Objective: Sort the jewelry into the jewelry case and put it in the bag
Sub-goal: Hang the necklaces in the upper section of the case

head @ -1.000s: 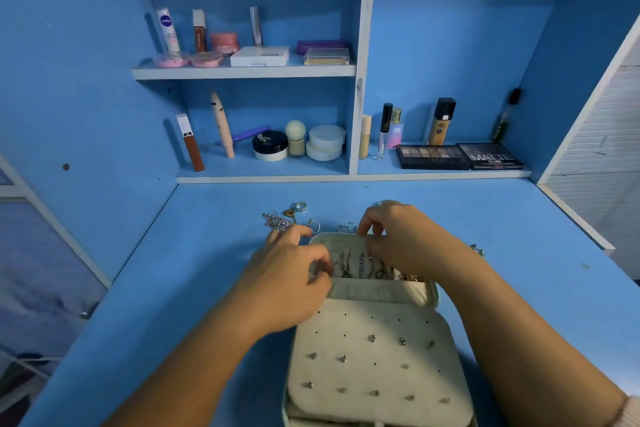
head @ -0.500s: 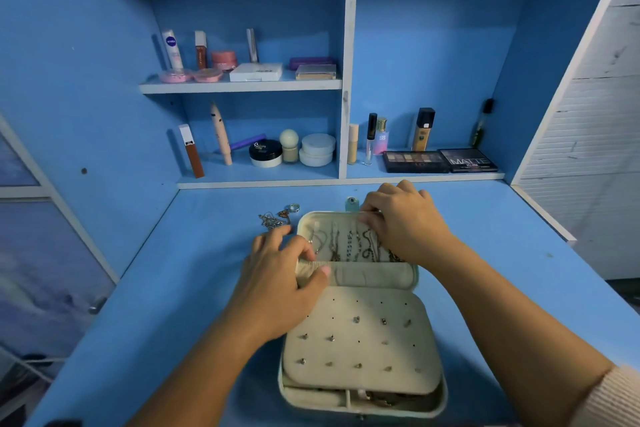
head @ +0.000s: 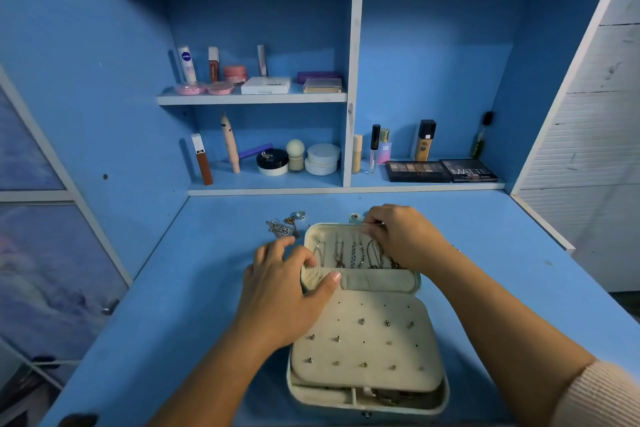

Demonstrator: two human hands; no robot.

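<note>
Both hands on open cream jewelry case lid, mid blue tabletop.
Left hand pinches gathered beige pocket; right hand pinches hanging chain necklace at far rim. Loose silver jewelry pile just beyond left fingers, off case's far-left corner.

Right hand farther up the lid
</note>
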